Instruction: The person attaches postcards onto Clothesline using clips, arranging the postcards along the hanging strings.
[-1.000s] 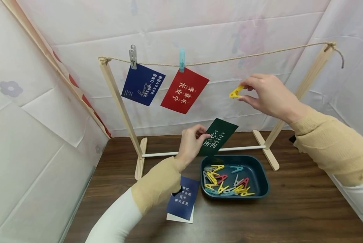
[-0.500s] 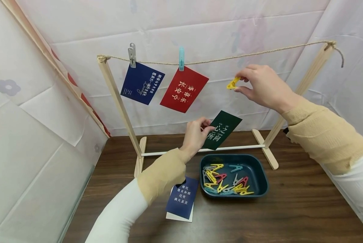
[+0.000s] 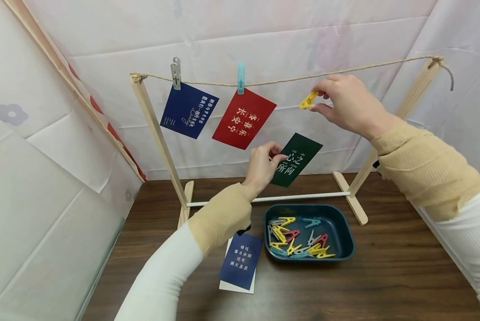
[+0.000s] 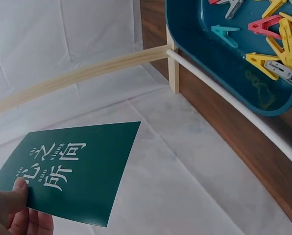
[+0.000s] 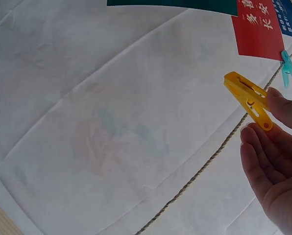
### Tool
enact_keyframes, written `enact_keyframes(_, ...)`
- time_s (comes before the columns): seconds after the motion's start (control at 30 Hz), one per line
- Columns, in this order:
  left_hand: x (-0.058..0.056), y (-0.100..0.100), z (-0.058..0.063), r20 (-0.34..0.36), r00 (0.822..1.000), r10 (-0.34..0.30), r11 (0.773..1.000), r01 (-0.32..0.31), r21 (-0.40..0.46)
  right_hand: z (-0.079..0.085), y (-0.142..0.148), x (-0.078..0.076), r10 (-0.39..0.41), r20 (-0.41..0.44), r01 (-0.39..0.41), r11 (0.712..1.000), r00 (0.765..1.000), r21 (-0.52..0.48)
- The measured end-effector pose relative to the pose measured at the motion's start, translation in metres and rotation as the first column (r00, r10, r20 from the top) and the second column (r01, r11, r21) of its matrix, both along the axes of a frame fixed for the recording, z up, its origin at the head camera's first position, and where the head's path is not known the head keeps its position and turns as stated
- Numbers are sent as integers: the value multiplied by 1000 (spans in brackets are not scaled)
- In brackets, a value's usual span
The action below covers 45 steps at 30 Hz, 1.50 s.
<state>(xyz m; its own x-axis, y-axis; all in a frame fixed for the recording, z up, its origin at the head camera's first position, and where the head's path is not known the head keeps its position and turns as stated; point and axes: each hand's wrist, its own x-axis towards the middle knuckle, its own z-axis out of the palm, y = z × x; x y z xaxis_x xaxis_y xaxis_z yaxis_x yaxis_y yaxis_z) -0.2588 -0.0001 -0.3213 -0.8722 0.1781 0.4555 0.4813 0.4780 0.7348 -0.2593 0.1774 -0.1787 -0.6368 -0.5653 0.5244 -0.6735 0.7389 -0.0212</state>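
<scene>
I observe, well below the rope (image 3: pixel 281 81), the dark blue tray (image 3: pixel 338 234); below the rope, the green card (image 4: pixel 87 171), pinched in the left hand (image 3: pixel 261 167); near the rope, the yellow peg (image 5: pixel 239 90), pinched in the right hand (image 3: pixel 350 104).

Makeshift indoor workspace: creased pale sheets (image 3: pixel 111 40) around wood-grain table (image 3: pixel 400 267).
</scene>
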Motion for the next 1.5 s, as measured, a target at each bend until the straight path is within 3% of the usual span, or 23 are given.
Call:
enact_keyframes(0.4,-13,8,13,-11,1000,23,999,-22,38,10,-4,-3,-47,3,47,999,999,13)
enact_keyframes(0.63,-20,10,24,-55,998,39,998,-35,60,18,-6,-3,-56,-6,56,998,998,16)
enact_keyframes(1.17,-29,13,41,-18,998,65,996,-63,64,30,-9,-3,-116,-11,117,993,993,31)
enact_keyframes(1.5,-35,13,52,-38,996,85,994,-82,66,36,-7,-5,-121,-34,122,992,992,30)
